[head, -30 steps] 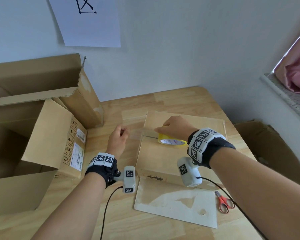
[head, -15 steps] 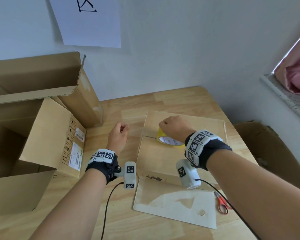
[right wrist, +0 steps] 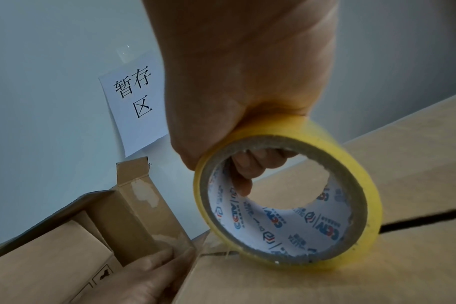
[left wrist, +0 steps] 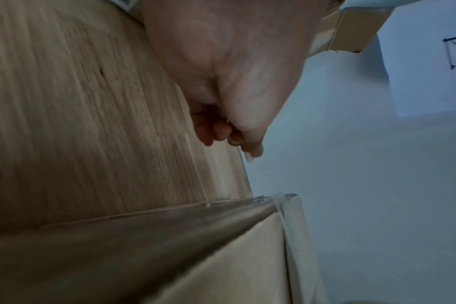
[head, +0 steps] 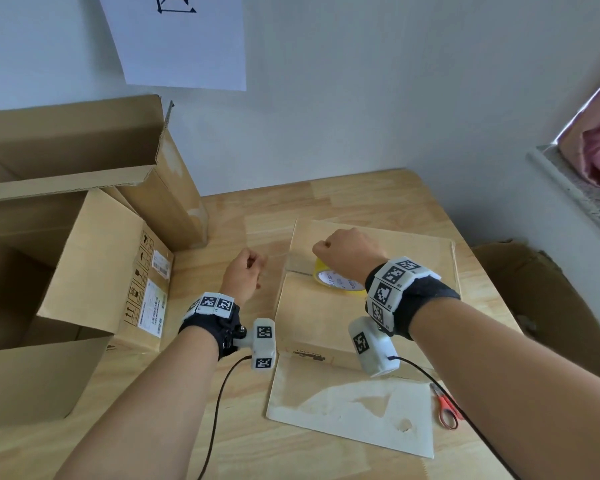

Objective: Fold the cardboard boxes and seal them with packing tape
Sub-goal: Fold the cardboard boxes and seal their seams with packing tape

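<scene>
Under the right hand (head: 349, 249) a closed cardboard box (head: 329, 317) lies flat on the wooden table (head: 361, 195), plain brown, its two top flaps meeting in a dark seam. That hand's fingers curl through the core of a yellow tape roll (right wrist: 289, 197), which stands on edge over the seam near the box's left edge; the core's inside is white with blue and red print. A clear tape strip (left wrist: 267, 179) runs from the roll over the box's left edge to the left hand (head: 245, 273), just beside the box above the table, fingers curled and pinching the strip's end. Left of that hand stand open cardboard boxes (head: 94, 258). Near the right forearm lie red-handled scissors (head: 445, 410)
</scene>
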{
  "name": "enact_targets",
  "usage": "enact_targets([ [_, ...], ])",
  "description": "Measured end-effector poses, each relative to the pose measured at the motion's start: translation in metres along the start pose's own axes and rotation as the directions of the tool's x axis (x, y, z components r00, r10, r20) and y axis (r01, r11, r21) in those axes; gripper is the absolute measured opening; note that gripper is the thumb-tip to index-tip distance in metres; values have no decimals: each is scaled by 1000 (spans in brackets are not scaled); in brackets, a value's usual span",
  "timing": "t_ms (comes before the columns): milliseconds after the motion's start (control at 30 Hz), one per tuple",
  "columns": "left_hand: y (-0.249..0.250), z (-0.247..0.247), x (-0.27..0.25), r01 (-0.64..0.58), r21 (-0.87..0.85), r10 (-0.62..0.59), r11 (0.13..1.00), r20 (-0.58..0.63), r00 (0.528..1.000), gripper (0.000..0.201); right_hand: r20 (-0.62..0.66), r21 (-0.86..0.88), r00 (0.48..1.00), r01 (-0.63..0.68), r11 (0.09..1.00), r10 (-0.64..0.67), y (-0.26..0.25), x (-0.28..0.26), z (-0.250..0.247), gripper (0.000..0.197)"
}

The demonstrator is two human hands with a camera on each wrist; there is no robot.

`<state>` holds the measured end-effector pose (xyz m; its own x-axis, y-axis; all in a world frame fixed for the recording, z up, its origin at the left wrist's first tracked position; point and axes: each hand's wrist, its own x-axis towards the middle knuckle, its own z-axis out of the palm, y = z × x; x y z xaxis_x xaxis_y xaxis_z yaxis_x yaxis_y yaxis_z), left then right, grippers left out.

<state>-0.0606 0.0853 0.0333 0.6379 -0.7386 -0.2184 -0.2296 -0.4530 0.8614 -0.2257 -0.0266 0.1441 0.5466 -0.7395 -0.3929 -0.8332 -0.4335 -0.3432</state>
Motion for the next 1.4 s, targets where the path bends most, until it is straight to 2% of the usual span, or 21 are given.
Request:
enact_targets([
  [200,1,14,3,181,-50,-169,982,179,969,19,-7,6,1000,-2,1000,2,0,-1,0,34],
  [467,14,5,1,474,-181,-402,862,327,855,21,-12,-4,1000,8,1000,-8,0,-2,0,35],
  [567,12,-3,3,478,-191,-397,857,346,850,11,-17,-8,1000,8,1000,-8,0,-2,0,35],
  [700,12,-7,3,457,-179,-380,871,342,859,7,-24,-18,1000,9,1000,-9,0,-2,0,35],
  [833,10,-8,2,491,-199,-398,848,371,839,17,-24,-18,1000,12,1000,-12,0,-2,0,35],
  [1033,13,-9,-1,426,-147,-361,893,332,871,11,-21,-13,1000,24,1000,-24,1,-1,0,34],
  [1233,24,4,-5,446,-62,-396,893,364,843,9,-24,-7,999,30,1000,-31,2,0,2,34],
  [1400,33,13,-7,439,5,-415,898,338,845,15,-25,5,999,24,1000,-24,3,-2,2,35],
])
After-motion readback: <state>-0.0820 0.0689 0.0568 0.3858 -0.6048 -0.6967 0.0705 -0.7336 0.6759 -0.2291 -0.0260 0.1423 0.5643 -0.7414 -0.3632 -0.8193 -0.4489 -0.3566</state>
